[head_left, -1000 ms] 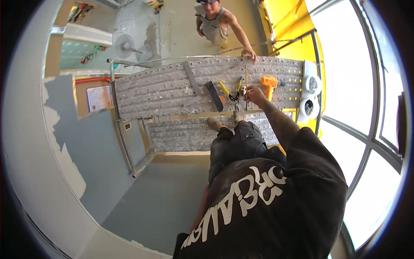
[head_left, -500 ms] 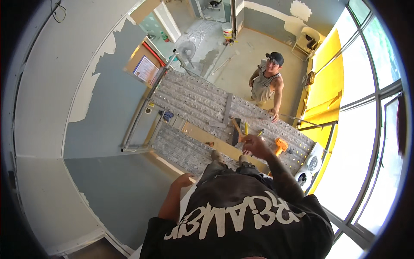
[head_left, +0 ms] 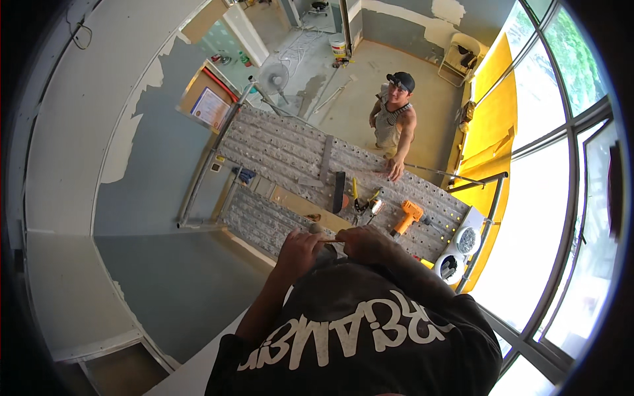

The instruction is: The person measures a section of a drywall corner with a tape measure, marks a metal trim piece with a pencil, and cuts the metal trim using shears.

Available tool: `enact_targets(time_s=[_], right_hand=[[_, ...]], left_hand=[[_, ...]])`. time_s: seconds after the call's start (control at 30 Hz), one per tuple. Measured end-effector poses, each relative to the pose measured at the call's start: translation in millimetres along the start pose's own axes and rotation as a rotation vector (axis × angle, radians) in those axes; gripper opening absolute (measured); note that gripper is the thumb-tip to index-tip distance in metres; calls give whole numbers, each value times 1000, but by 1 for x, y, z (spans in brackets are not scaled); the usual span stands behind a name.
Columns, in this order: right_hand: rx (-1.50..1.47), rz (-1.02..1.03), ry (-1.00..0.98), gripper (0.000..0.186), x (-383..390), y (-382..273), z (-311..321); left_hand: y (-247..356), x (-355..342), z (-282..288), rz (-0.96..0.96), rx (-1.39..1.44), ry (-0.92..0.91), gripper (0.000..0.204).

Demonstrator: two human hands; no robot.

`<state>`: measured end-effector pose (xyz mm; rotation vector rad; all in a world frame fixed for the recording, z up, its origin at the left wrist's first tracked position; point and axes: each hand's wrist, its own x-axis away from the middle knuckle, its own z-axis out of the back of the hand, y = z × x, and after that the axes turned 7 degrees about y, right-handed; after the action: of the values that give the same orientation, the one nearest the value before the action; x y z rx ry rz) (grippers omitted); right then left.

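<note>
Both of my hands meet at one thin orange-brown stick (head_left: 332,241), which lies in front of my chest, nearly level. My left hand (head_left: 300,251) pinches the stick's left portion, fingers curled; my right hand (head_left: 365,243) is closed about its right end, knuckles uppermost. A short length shows bare between the two; the fingertips are partly hidden. Beyond the grip extends a grey perforated platform (head_left: 271,142). On it, almost straight ahead of the grip, lies a long black tool (head_left: 339,191); just to the right of that, and directly beyond my right hand, are yellow-handled pliers (head_left: 356,190). Farther to the right of the grip an orange drill (head_left: 411,212) lies on its side. Past all these tools, at the platform's far edge, rests a co-worker's hand (head_left: 395,169), well apart from mine.
</note>
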<state>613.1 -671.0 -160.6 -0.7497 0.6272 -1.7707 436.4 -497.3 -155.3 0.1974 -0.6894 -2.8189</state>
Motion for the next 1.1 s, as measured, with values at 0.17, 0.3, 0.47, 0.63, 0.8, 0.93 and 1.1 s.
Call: enact_targets(time_s=[0.17, 0.3, 0.47, 0.63, 0.8, 0.93, 1.1], right_hand=[[-70, 45, 165, 14, 27, -1, 11], [-22, 129, 277, 13, 42, 0, 15], [127, 211, 253, 5, 47, 4, 16], [47, 250, 313, 13, 49, 9, 15], [-100, -19, 65, 23, 45, 19, 12], [-158, -14, -28, 23, 41, 20, 10], [-125, -31, 17, 25, 36, 35, 8]], left_hand=[[27, 0, -11, 84, 111, -37, 20], [49, 3, -16, 165, 197, -16, 20], [61, -6, -14, 190, 300, -1, 24], [58, -15, -16, 202, 335, -185, 30], [50, -27, -18, 358, 541, -426, 38], [33, -34, -24, 484, 761, -660, 36], [16, -35, -35, 564, 918, -770, 31]])
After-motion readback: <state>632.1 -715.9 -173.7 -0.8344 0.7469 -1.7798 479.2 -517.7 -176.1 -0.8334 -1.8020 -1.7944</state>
